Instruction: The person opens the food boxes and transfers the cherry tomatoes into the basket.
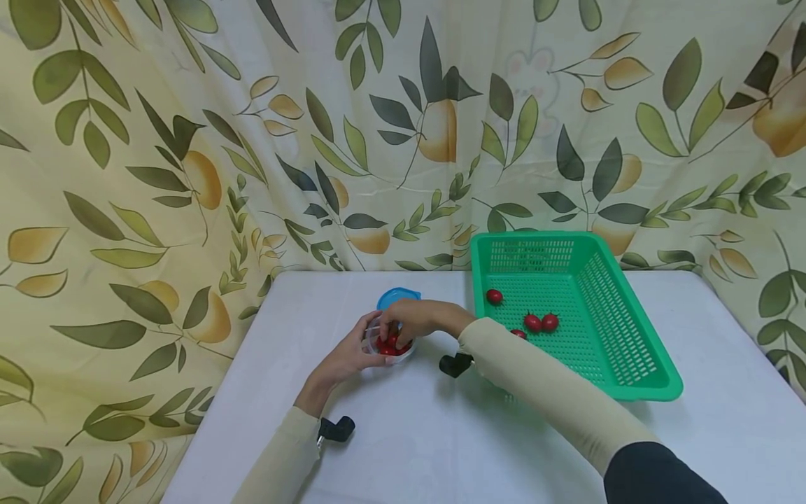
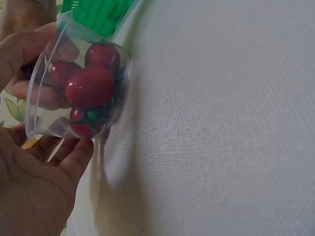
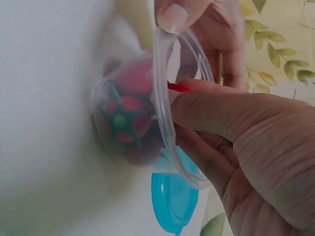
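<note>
My left hand (image 1: 350, 355) holds a clear plastic tub (image 3: 164, 98) around its side, with the thumb at the rim. Inside the tub lie several red cherry tomatoes (image 2: 90, 87), some with green stems. My right hand (image 1: 412, 318) reaches into the tub's mouth from above. Between its thumb and fingers, a bit of red cherry tomato (image 3: 179, 87) shows at the rim in the right wrist view; most of that tomato is hidden. Just behind the tub, a blue lid (image 1: 398, 295) lies on the table.
To the right stands a green plastic basket (image 1: 585, 294) with slotted walls. Several cherry tomatoes (image 1: 532, 323) lie in its left part, one partly covered by the right forearm. A white cloth covers the table (image 1: 403, 434); behind it hangs a leaf-patterned curtain (image 1: 403, 210).
</note>
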Tool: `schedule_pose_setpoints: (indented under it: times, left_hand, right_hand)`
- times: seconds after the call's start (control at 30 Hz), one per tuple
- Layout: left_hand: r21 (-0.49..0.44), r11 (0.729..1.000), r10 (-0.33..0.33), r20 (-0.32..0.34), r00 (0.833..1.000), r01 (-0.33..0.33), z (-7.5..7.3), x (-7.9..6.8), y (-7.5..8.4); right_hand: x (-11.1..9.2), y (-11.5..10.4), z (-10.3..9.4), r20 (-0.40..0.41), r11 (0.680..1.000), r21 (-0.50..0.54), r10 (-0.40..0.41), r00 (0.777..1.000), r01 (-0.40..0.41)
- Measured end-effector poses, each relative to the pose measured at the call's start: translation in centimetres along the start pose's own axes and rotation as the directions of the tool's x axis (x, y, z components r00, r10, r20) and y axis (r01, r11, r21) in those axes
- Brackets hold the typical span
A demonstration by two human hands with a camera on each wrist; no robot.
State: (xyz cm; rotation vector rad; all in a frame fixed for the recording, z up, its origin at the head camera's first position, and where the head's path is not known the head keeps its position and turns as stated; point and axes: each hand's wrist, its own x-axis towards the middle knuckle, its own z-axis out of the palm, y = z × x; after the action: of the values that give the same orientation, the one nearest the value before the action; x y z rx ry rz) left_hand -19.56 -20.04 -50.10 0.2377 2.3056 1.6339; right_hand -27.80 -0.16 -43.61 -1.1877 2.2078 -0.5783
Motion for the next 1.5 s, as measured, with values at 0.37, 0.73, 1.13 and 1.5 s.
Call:
schedule_pose_setpoints:
  times: [0.37, 0.73, 1.13, 1.5]
  left_hand:
    - [0.031, 1.000, 0.004, 0.004, 1.000, -0.004, 0.0, 0.1, 0.0]
    - [-0.004, 0.999, 0.034, 0.027, 0.999, -0.034, -0.1, -0.1, 0.0]
    - [-0.002, 1.000, 0.029, 0.024, 0.999, -0.029, 0.0, -0.1, -0.1]
    - [0.005, 1.000, 0.015, 0.003, 1.000, -0.015, 0.1, 0.0, -0.1]
  right_hand:
    - [-0.4, -0.3, -0.2, 0.004, 0.998, -0.060, -0.004, 1.000, 0.004]
    - [-1.0, -0.3, -0.7, -0.025, 0.998, -0.062, -0.035, 0.999, 0.034]
    - [-2.2, -0.2, -1.2, -0.048, 0.993, 0.042, -0.111, 0.993, 0.113]
    - [-3.6, -0.2, -2.0, -0.059, 0.991, 0.080, -0.106, 0.993, 0.110]
